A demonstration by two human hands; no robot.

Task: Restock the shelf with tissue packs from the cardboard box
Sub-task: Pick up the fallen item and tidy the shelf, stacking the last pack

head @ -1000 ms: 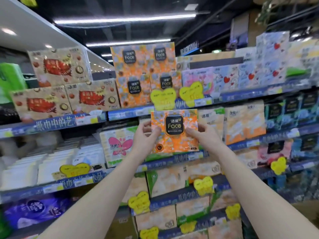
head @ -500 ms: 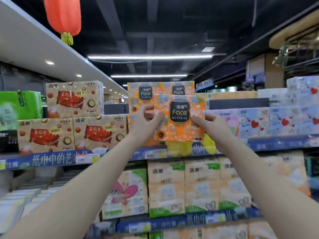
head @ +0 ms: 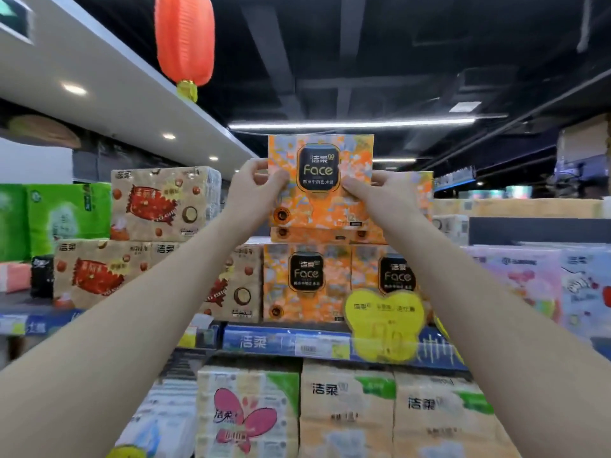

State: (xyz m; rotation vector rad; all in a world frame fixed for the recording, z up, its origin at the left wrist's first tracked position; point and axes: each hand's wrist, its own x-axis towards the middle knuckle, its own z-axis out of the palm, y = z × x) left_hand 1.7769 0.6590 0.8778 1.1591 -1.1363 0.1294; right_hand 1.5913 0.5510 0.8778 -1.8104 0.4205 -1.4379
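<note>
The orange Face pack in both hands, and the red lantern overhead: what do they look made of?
Orange Face pack: seemingly soft tissue wrapped in glossy printed plastic film; the surface shines, and the left hand and right hand pinch its sides. Red lantern: probably ribbed fabric or paper, matte, with fine vertical pleats and a yellow tassel cap; blur leaves it open.

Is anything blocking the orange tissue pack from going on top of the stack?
Nothing visible does. The left hand and right hand hold the orange Face tissue pack right above the stacked orange Face packs on the top shelf, with only open air above.
</note>
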